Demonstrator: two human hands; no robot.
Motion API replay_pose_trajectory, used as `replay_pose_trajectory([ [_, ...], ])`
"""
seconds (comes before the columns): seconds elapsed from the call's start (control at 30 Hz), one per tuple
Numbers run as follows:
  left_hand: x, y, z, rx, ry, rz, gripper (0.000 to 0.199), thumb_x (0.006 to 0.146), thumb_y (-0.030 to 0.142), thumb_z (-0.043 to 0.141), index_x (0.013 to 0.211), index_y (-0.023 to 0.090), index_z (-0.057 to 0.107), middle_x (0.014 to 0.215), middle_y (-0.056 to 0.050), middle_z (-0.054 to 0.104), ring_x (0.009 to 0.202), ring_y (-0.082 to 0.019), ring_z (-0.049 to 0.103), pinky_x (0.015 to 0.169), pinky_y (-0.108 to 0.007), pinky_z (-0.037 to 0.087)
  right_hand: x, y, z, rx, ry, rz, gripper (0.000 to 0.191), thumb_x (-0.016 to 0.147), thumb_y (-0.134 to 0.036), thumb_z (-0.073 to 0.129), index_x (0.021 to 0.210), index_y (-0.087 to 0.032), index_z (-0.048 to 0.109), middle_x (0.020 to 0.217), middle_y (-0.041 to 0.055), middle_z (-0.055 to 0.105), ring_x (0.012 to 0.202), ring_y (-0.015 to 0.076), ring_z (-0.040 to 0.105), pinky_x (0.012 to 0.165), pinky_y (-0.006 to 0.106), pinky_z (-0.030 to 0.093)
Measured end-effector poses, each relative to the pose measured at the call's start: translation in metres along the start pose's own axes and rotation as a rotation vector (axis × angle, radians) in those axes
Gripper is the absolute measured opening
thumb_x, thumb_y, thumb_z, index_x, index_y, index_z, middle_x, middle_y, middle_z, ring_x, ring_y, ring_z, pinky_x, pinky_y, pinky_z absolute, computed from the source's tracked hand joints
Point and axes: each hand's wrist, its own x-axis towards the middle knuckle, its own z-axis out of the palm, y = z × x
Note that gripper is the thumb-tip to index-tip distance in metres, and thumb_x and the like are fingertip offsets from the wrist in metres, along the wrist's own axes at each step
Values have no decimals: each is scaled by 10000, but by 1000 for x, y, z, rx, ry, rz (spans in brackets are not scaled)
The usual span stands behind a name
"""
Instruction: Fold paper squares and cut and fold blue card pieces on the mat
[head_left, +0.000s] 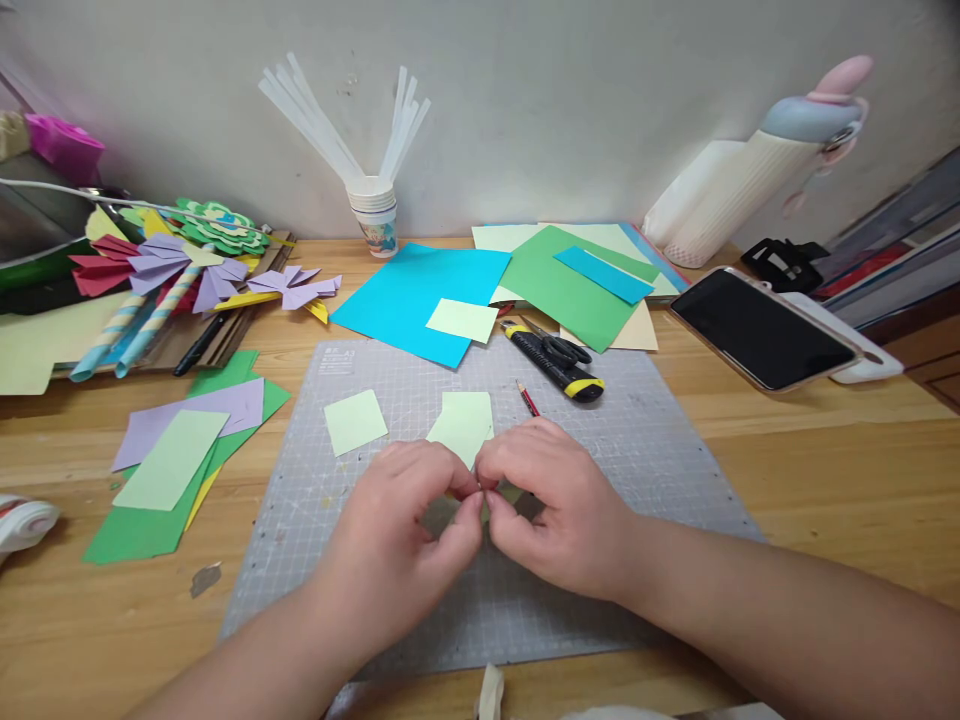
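Note:
Over the grey cutting mat (pixel 300 560), my left hand (pixel 412 520) and my right hand (pixel 559 500) meet, thumb and forefinger of each pinched together. Between the fingertips is a small piece of pale green paper, almost wholly hidden by the fingers; its shape cannot be made out. Just beyond the knuckles lies more pale green paper (pixel 463 422), partly covered by my hands. A pale green square (pixel 355 422) rests on the mat to the left. Behind my right hand a short red pencil (pixel 528 398) points away.
A yellow-black utility knife (pixel 555 365) and black scissors (pixel 562 348) lie at the mat's far edge. Beyond are blue paper (pixel 405 300), green paper (pixel 555 290) and a paper cup stack (pixel 375 225). Paper strips (pixel 150 525) and paper flowers (pixel 180 260) lie left; a phone (pixel 765 325) and bottle (pixel 757 180) stand right.

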Motion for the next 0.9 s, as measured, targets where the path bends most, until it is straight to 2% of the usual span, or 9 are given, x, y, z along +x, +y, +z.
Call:
replay_pose_trajectory([
  [0.13,0,1,0,-22,30,-8,110,773,112,549,707,196,522,686,43,604,687,-115,556,662,-262,408,0,1,0,-7,21,-11,138,697,-63,501,720,-196,477,680,-17,567,665,140,506,705,331,353],
  [0.33,1,0,-3,-118,67,-134,104,768,148,524,681,206,519,665,45,591,646,-115,544,592,-247,411,4,8,-1,5,121,-30,121,652,-66,475,684,-183,483,630,-18,536,624,136,488,659,314,355],
  [0.67,3,-7,-10,-282,149,-344,124,787,236,571,669,208,547,669,37,567,671,-127,511,608,-247,386,10,14,-7,89,158,166,99,667,-84,491,656,-182,507,645,-17,568,623,133,518,624,286,375],
  [0.77,5,-12,-12,-427,217,-434,133,804,300,597,711,209,571,689,40,567,662,-117,498,593,-231,380,11,18,-8,197,178,280,117,683,-82,485,645,-193,486,655,-19,548,626,129,503,561,261,359],
  [0.9,10,-17,-11,-654,212,-561,209,783,387,653,716,195,603,670,39,581,642,-99,498,586,-203,384,12,18,-6,541,161,390,67,810,-196,499,745,-202,508,683,-26,528,615,117,497,553,245,397],
])
